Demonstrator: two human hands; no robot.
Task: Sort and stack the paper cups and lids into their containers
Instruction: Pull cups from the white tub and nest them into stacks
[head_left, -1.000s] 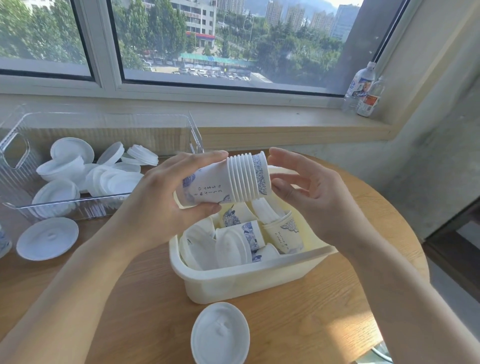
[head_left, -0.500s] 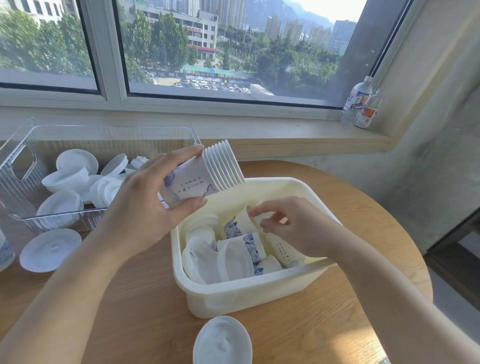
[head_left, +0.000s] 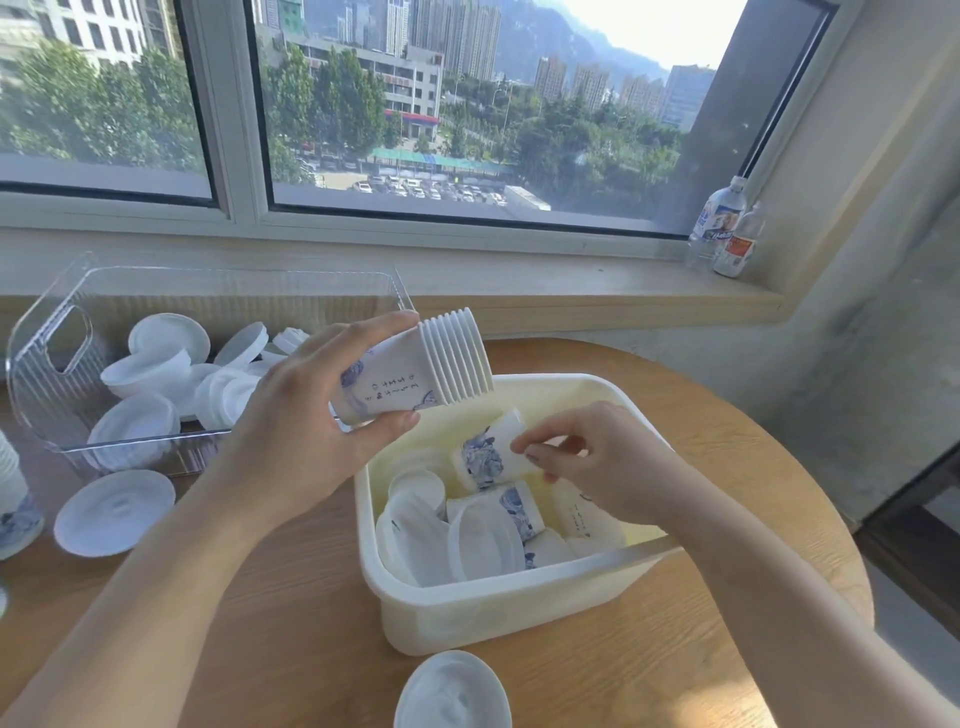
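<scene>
the left hand (head_left: 306, 431) holds a stack (head_left: 415, 374) of nested paper cups on its side above the gap between the two bins, fingers and thumb curled round the body of the stack, rims pointing right. the right hand (head_left: 608, 467) reaches into the cream bin (head_left: 498, 608) and pinches the rim of a single cup (head_left: 488, 452) between thumb and fingers (head_left: 530, 444); that cup lies tilted, blue print facing up, resting among the others.

inside the cream bin lie more cups (head_left: 514, 512) on their sides, mixed with white lids (head_left: 415, 525) along its left part. the bin sits on the round wooden surface (head_left: 260, 623), right of centre.

to the left stands a clear bin (head_left: 57, 343) holding a loose heap of lids, some flat and some on edge. one lid (head_left: 114, 512) lies on the surface just in front of the clear bin, and another lid (head_left: 452, 693) lies near the front edge, just before the cream bin. at the far left edge a second stack of cups (head_left: 13, 499) stands rim down, partly cut off.

two bottles (head_left: 724, 228) stand on the window sill at the right.
</scene>
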